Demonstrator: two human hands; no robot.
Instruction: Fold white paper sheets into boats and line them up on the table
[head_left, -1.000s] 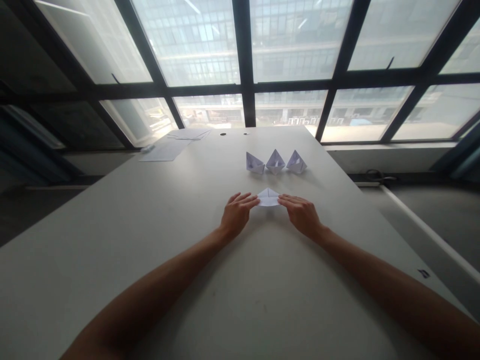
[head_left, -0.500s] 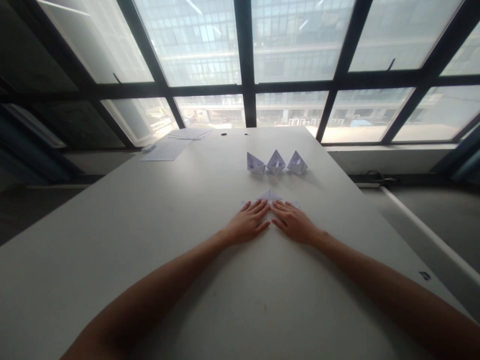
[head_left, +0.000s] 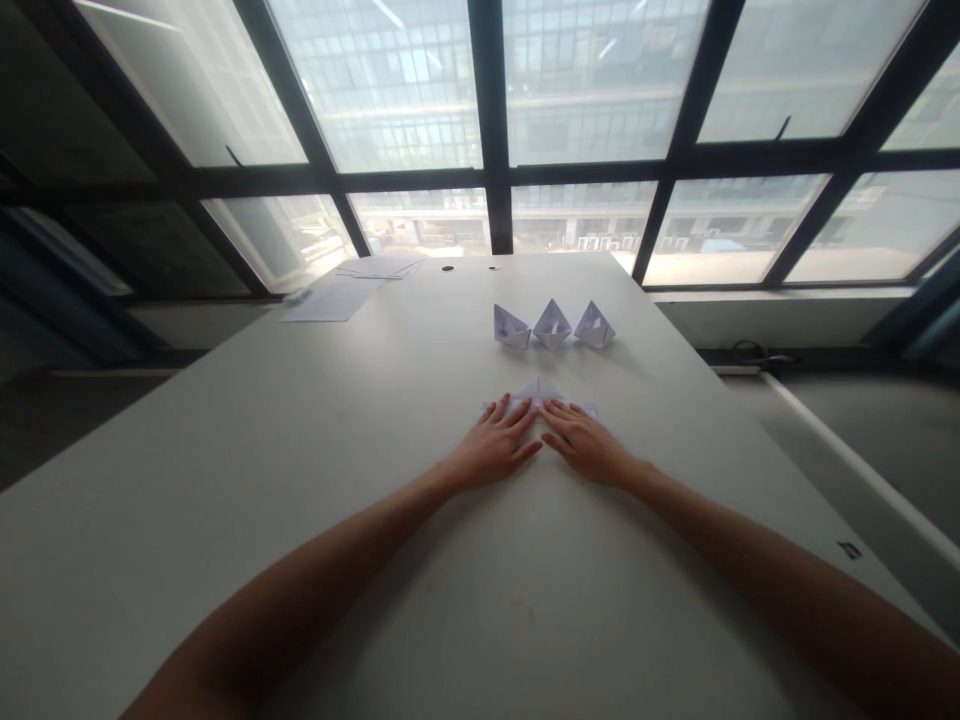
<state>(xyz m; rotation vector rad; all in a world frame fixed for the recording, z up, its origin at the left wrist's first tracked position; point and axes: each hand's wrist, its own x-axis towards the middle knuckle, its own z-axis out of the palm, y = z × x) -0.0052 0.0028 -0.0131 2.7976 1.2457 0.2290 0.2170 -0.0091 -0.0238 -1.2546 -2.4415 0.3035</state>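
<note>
A partly folded sheet of white paper [head_left: 538, 387] lies flat on the white table, its pointed top facing away from me. My left hand [head_left: 498, 444] rests on its left part, palm down, with the fingers spread. On the right part lies my right hand [head_left: 585, 443], flat, its thumb held apart from the fingers. The two hands almost meet at the paper's middle and cover most of its lower edge. Beyond it stand three folded paper boats: a left one [head_left: 511, 328], a middle one [head_left: 552, 326] and a right one [head_left: 594, 327].
Loose white sheets [head_left: 330, 300] lie at the table's far left, some overlapping. The white table [head_left: 300, 440] reaches toward large dark-framed windows [head_left: 495, 120]. A small dark mark [head_left: 850, 550] sits near its right edge.
The fingers of my left hand have spread wider on the paper. My right hand has shifted very slightly; the paper boats stand where they were.
</note>
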